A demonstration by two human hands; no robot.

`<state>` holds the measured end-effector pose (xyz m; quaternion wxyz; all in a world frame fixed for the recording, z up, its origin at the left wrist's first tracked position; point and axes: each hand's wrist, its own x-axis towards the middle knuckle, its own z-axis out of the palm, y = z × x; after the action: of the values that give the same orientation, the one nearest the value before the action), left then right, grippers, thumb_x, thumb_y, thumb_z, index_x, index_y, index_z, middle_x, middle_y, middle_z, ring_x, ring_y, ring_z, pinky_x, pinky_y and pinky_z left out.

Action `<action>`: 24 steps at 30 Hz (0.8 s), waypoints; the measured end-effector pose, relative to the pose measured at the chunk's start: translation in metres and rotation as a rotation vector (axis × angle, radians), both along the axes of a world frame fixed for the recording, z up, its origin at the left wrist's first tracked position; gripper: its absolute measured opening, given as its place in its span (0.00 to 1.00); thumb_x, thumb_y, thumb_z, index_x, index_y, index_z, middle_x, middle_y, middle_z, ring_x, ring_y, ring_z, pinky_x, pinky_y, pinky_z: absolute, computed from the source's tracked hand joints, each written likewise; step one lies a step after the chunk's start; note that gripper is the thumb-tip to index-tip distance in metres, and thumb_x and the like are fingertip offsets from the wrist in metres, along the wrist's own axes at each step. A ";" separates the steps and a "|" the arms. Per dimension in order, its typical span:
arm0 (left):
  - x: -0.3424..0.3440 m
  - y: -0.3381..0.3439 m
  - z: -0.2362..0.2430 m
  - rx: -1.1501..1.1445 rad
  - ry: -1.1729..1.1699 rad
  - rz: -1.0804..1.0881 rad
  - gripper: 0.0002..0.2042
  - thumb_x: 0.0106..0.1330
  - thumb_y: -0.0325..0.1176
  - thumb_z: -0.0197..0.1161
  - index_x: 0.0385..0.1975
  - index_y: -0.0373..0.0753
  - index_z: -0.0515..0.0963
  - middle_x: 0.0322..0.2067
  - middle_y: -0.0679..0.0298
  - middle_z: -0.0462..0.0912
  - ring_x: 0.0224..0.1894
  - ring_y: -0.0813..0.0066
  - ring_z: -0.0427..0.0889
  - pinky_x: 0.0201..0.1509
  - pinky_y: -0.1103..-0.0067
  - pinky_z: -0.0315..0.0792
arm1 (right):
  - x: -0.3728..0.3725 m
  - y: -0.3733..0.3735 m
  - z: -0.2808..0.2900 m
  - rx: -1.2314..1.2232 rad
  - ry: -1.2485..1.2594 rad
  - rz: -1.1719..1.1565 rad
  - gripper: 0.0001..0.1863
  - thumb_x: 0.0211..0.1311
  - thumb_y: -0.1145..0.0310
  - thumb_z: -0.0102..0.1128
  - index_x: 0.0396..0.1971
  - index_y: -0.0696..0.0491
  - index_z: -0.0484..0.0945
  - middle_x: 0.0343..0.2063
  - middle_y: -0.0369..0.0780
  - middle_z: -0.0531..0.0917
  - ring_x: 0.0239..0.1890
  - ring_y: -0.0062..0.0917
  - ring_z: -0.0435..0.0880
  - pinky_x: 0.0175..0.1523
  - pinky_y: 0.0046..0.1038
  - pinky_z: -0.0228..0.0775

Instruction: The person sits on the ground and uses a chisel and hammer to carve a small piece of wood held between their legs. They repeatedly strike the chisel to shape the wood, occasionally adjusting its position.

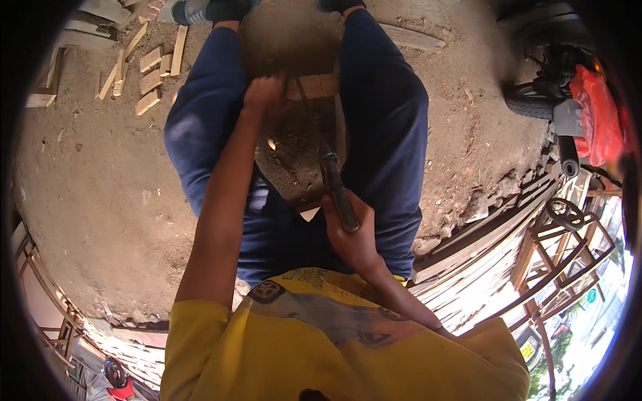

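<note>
My right hand is wrapped round the dark handle of a long thin tool. Its narrow shaft slants up and away from me, reaching a light wooden piece between my legs. The exact kind of tool is too dark to make out. Beside the left end of that wooden piece, my left hand is closed and a little blurred. What its fingers hold, if anything, is hidden. Below the wood, a dark frame-like shape stands between my knees, mostly in shadow.
Several cut wooden blocks and sticks lie on the dirt floor at the far left. A wheel and a red plastic bag are at the far right. Stacked boards and a wooden frame stand nearer on the right.
</note>
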<state>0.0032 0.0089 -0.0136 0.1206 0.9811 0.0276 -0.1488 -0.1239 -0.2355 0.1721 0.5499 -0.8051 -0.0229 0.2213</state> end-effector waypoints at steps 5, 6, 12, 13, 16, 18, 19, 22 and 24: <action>-0.006 0.002 -0.013 -0.081 -0.152 0.032 0.38 0.48 0.52 0.70 0.54 0.35 0.65 0.40 0.49 0.81 0.41 0.52 0.83 0.44 0.63 0.77 | 0.073 0.072 -0.029 -0.051 -0.039 0.041 0.09 0.61 0.73 0.57 0.24 0.62 0.73 0.12 0.35 0.71 0.20 0.11 0.67 0.24 0.24 0.62; -0.008 0.003 -0.013 -0.083 -0.160 0.019 0.38 0.48 0.52 0.70 0.54 0.34 0.66 0.40 0.49 0.81 0.41 0.52 0.83 0.44 0.62 0.77 | 0.065 0.062 -0.025 -0.027 -0.009 0.026 0.09 0.61 0.73 0.57 0.24 0.62 0.73 0.13 0.34 0.71 0.20 0.11 0.67 0.24 0.24 0.62; -0.001 0.001 -0.005 -0.024 -0.061 -0.015 0.36 0.47 0.50 0.71 0.53 0.37 0.65 0.38 0.49 0.81 0.40 0.52 0.83 0.43 0.62 0.76 | 0.016 0.005 0.013 0.003 0.038 -0.017 0.11 0.63 0.70 0.59 0.24 0.60 0.74 0.15 0.31 0.72 0.19 0.11 0.65 0.23 0.24 0.60; -0.002 -0.001 -0.008 -0.056 -0.072 -0.002 0.36 0.47 0.50 0.71 0.52 0.37 0.66 0.38 0.49 0.81 0.40 0.52 0.83 0.43 0.62 0.76 | 0.025 0.012 0.002 -0.027 0.047 0.001 0.11 0.63 0.70 0.59 0.24 0.61 0.75 0.15 0.31 0.73 0.19 0.11 0.65 0.23 0.24 0.60; -0.003 0.003 -0.020 -0.103 -0.146 0.036 0.35 0.47 0.49 0.71 0.52 0.38 0.66 0.37 0.50 0.82 0.40 0.52 0.83 0.43 0.62 0.76 | 0.074 0.063 -0.028 -0.110 0.017 0.067 0.11 0.64 0.69 0.58 0.26 0.62 0.77 0.15 0.32 0.73 0.20 0.11 0.66 0.23 0.24 0.60; -0.007 0.004 -0.028 -0.133 -0.219 0.038 0.35 0.47 0.49 0.71 0.52 0.38 0.66 0.37 0.50 0.82 0.40 0.52 0.83 0.43 0.63 0.76 | 0.068 0.064 -0.011 -0.097 0.013 0.066 0.13 0.64 0.68 0.58 0.24 0.62 0.77 0.15 0.32 0.74 0.20 0.11 0.66 0.24 0.23 0.61; -0.008 0.006 -0.030 -0.115 -0.235 0.028 0.34 0.47 0.50 0.71 0.51 0.38 0.66 0.37 0.50 0.82 0.39 0.52 0.83 0.43 0.63 0.76 | 0.066 0.060 -0.005 -0.090 0.008 0.074 0.13 0.64 0.68 0.58 0.24 0.62 0.76 0.15 0.32 0.74 0.20 0.11 0.67 0.24 0.23 0.61; -0.008 0.006 -0.028 -0.066 -0.245 -0.002 0.34 0.47 0.51 0.71 0.49 0.37 0.67 0.37 0.50 0.82 0.39 0.51 0.83 0.41 0.62 0.76 | 0.022 0.010 0.019 -0.105 0.022 0.058 0.14 0.64 0.66 0.58 0.24 0.62 0.77 0.15 0.32 0.74 0.21 0.10 0.68 0.25 0.23 0.62; -0.004 0.003 -0.017 -0.036 -0.191 -0.023 0.34 0.48 0.52 0.71 0.49 0.36 0.66 0.37 0.50 0.82 0.38 0.50 0.83 0.41 0.62 0.76 | 0.007 0.000 0.020 -0.096 -0.040 0.039 0.15 0.64 0.66 0.58 0.23 0.61 0.76 0.15 0.32 0.73 0.21 0.10 0.67 0.25 0.23 0.61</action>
<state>-0.0008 0.0119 -0.0304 0.1386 0.9887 0.0020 -0.0564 -0.1165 -0.2358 0.1920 0.5056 -0.8342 -0.0391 0.2165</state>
